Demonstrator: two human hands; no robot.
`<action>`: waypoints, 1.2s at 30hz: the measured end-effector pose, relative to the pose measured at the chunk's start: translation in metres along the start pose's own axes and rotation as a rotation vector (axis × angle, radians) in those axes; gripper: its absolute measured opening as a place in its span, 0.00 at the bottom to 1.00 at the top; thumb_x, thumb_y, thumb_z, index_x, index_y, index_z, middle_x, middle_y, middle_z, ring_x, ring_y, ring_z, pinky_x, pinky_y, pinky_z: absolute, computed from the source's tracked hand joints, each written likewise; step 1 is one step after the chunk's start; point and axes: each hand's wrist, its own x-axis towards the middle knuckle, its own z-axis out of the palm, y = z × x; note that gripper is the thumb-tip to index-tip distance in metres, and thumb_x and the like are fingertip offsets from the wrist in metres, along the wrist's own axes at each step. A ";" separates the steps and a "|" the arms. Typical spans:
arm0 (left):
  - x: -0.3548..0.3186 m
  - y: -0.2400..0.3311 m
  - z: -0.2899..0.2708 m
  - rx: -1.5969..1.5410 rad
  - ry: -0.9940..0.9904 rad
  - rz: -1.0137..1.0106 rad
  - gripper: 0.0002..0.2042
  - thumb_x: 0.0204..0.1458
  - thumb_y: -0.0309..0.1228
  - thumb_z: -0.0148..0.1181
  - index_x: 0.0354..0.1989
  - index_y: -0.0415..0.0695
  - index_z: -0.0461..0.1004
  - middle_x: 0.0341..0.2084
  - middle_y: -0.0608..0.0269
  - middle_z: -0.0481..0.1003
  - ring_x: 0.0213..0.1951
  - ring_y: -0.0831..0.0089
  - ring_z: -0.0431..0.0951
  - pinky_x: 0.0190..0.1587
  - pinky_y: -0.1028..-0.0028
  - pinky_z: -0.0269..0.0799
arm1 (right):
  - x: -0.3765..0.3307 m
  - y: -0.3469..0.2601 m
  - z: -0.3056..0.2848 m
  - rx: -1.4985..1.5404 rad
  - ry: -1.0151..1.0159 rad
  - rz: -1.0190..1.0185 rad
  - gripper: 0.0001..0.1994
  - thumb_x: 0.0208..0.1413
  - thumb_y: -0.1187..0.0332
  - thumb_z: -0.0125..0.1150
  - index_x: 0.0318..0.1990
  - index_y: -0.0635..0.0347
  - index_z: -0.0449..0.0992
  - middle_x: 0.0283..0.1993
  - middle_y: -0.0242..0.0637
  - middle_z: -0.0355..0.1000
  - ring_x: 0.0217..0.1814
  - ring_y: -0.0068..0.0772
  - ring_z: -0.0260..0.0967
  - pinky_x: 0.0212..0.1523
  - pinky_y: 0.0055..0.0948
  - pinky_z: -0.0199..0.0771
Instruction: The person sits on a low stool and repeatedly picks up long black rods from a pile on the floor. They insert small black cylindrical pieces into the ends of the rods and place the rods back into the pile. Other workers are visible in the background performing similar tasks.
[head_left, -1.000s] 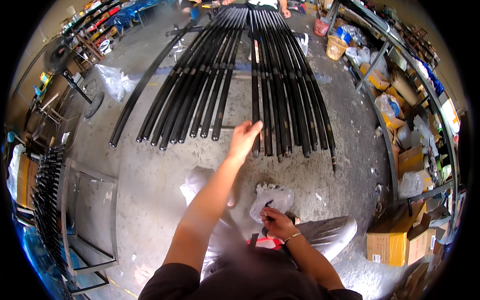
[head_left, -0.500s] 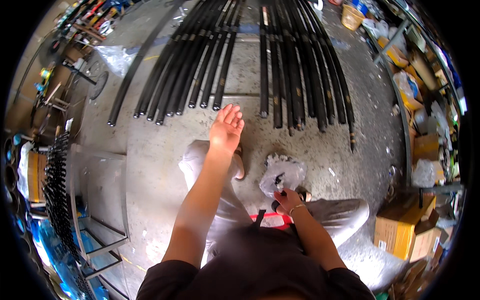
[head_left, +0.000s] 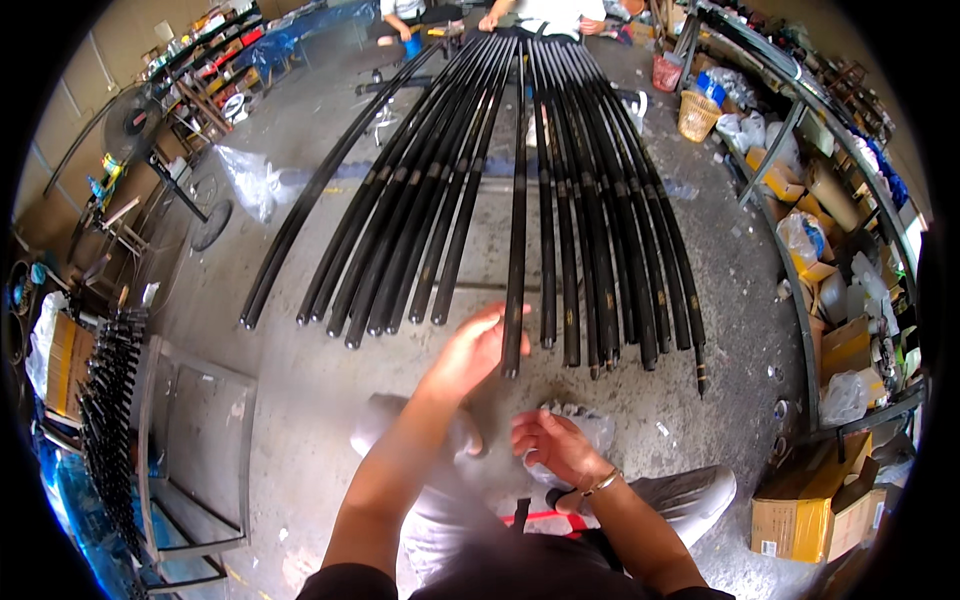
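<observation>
Long black poles (head_left: 400, 240) lie side by side ahead, in a left and a right group, their near ends toward me. My left hand (head_left: 478, 350) is closed round the near end of one black pole (head_left: 516, 250), its fingers showing past the right side. This end reaches nearer to me than its neighbours. My right hand (head_left: 558, 446) hovers just below and to the right of it, fingers curled together; whatever they may hold is too small to make out. Beneath that hand, a clear plastic bag (head_left: 598, 430) of small pieces lies partly hidden.
Two people (head_left: 548, 12) sit beyond the far pole ends. A metal frame (head_left: 245, 450) and a bundle of black rods (head_left: 105, 420) stand at left, with a fan (head_left: 130, 120) behind. Right are loaded shelving (head_left: 790, 130), an open cardboard box (head_left: 805, 505) and a wicker basket (head_left: 697, 117).
My view has tilted up. My left hand, earlier open in the gap between the groups, now grips a pole whose end has come nearer. My right hand has risen from the plastic bag.
</observation>
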 end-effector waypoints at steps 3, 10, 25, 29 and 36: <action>-0.003 0.011 0.010 0.382 0.180 -0.074 0.17 0.57 0.43 0.51 0.42 0.40 0.69 0.25 0.57 0.74 0.29 0.71 0.75 0.32 0.74 0.72 | 0.019 -0.033 0.054 0.161 -0.178 -0.060 0.27 0.60 0.45 0.41 0.53 0.59 0.66 0.43 0.31 0.70 0.42 0.25 0.67 0.35 0.24 0.66; -0.004 0.008 0.014 0.253 0.121 -0.079 0.15 0.57 0.41 0.51 0.39 0.40 0.69 0.27 0.56 0.74 0.31 0.71 0.75 0.32 0.76 0.71 | 0.023 -0.031 0.095 0.596 -0.161 -0.041 0.23 0.60 0.49 0.43 0.48 0.61 0.68 0.33 0.27 0.59 0.28 0.18 0.54 0.18 0.10 0.56; -0.007 0.004 0.011 0.181 0.143 -0.057 0.10 0.57 0.36 0.52 0.33 0.41 0.68 0.25 0.60 0.73 0.30 0.72 0.73 0.35 0.74 0.69 | 0.022 -0.023 0.104 0.213 0.369 -0.235 0.18 0.58 0.53 0.52 0.38 0.63 0.72 0.30 0.30 0.67 0.28 0.19 0.60 0.25 0.17 0.62; -0.011 0.005 0.014 0.209 0.202 -0.060 0.10 0.57 0.37 0.53 0.32 0.42 0.68 0.24 0.61 0.73 0.29 0.74 0.73 0.34 0.75 0.68 | 0.022 -0.027 0.108 0.223 0.281 -0.172 0.19 0.58 0.53 0.52 0.40 0.63 0.71 0.33 0.30 0.67 0.31 0.21 0.62 0.28 0.16 0.63; -0.010 -0.003 0.010 0.286 0.191 -0.015 0.13 0.55 0.39 0.55 0.34 0.41 0.69 0.24 0.62 0.72 0.28 0.74 0.73 0.28 0.77 0.70 | 0.027 -0.010 0.089 0.478 0.072 -0.141 0.25 0.59 0.46 0.44 0.44 0.61 0.70 0.35 0.28 0.65 0.35 0.22 0.60 0.31 0.18 0.64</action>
